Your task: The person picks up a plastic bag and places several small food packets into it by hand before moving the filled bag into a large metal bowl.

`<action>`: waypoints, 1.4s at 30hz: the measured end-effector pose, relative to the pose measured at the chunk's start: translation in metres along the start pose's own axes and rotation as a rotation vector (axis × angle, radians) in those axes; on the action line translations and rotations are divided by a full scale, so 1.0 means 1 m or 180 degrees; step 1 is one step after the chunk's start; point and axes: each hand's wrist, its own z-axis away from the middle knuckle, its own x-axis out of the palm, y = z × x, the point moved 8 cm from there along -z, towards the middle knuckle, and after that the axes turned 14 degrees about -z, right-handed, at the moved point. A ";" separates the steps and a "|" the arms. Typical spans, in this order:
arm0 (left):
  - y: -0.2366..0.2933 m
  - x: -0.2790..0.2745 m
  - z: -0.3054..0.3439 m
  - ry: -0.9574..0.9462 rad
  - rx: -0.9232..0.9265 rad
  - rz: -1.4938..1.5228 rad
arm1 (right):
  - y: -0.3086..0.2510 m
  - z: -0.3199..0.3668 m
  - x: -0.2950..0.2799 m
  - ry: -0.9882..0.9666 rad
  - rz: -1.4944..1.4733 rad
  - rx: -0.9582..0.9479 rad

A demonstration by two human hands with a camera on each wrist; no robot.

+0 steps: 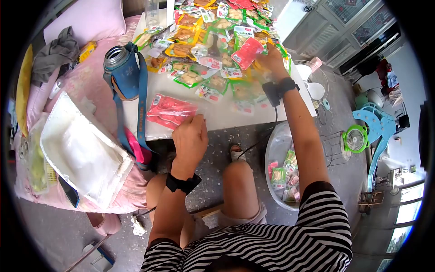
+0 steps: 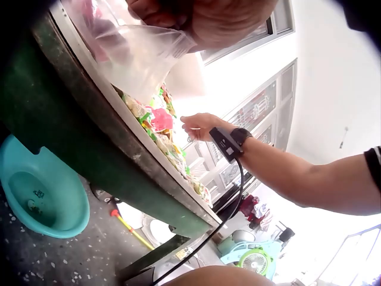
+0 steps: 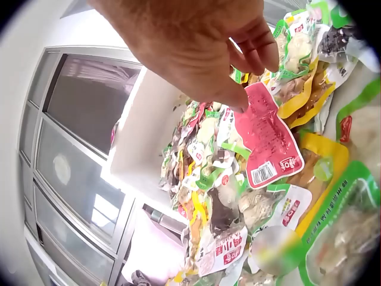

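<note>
In the head view my left hand grips the edge of a clear plastic bag. Several red packets lie inside that bag at the table's near left corner. Farther right, my right hand reaches over a heap of sealed snack packets. Just beyond its fingertips is a single red packet, on top of the heap. Seen from the right wrist, the thumb overlaps that packet's upper edge, while the other fingers are spread apart from the thumb.
A blue flask with a strap stands left of the bag. On the bed lies a white foam box. Below the table's right side, a clear tub holds several packets. A teal basin sits on the floor.
</note>
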 end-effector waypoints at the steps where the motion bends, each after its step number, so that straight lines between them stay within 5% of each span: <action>1: 0.000 0.000 0.000 0.0019 -0.0018 0.0026 | 0.009 -0.007 0.011 -0.0336 -0.0526 0.0506; 4: -0.001 0.000 -0.002 0.0066 -0.0056 0.0063 | 0.021 -0.018 0.039 -0.0985 -0.1669 0.1710; 8: 0.001 -0.005 -0.004 0.0089 -0.0008 -0.0031 | 0.018 -0.032 0.029 -0.1266 -0.0541 0.1555; 11: 0.003 -0.005 -0.003 0.0056 0.0022 -0.0162 | 0.028 -0.033 0.023 -0.1624 -0.0682 0.1567; 15: 0.005 -0.009 -0.001 0.0224 0.0062 -0.0318 | -0.012 -0.009 -0.040 -0.1240 -0.2468 0.2197; 22: 0.004 -0.011 0.003 0.0389 -0.0001 -0.0313 | -0.109 0.116 -0.111 -0.1201 -0.4066 0.3310; 28: 0.004 -0.011 0.006 0.0440 -0.0015 -0.0360 | -0.168 0.200 -0.097 -0.1480 -0.4409 0.3670; 35: 0.008 -0.008 0.008 0.0444 0.0122 -0.0564 | -0.183 0.204 -0.069 -0.1022 -0.5243 0.4235; 42: 0.008 -0.015 0.006 0.0622 0.0160 -0.0476 | -0.223 0.206 -0.029 -0.1298 -0.5689 0.4387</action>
